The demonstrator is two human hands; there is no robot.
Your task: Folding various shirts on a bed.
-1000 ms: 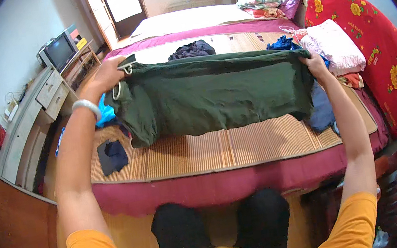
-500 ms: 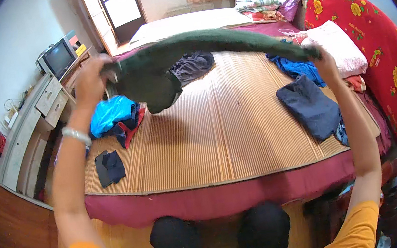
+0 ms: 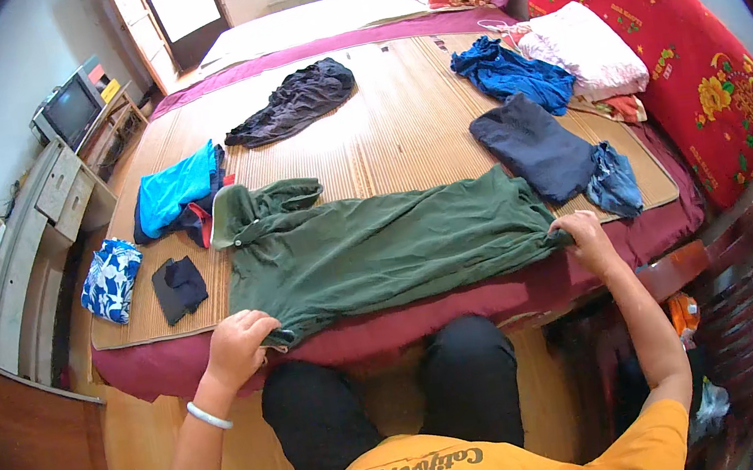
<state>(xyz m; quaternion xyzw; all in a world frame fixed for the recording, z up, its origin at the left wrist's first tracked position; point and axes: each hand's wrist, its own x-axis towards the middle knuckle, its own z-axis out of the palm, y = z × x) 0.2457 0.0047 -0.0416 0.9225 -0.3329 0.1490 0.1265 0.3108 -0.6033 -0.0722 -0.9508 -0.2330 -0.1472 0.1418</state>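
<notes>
A dark green collared shirt [image 3: 387, 243] lies spread sideways over the near part of the bamboo mat, its collar to the left and its hem to the right. My left hand [image 3: 241, 348] pinches the shirt's near left corner, at the mat's front edge. At the near right, my right hand [image 3: 587, 241] grips the hem corner between thumb and fingers. The cloth is stretched between both hands, with some creases. A short sleeve sticks out on the far side by the collar.
Left of the shirt are a small dark folded cloth [image 3: 180, 289], a blue-white patterned cloth [image 3: 112, 281] and a bright blue garment [image 3: 176, 190]. Dark trousers [image 3: 531, 143], denim [image 3: 612, 180] and a blue garment [image 3: 512, 74] lie right. A dark crumpled garment [image 3: 297, 103] lies farther back.
The green shirt came down from the air and now lies flat on the mat. Both hands moved lower and nearer to me, still gripping it. My view has tilted downward.
</notes>
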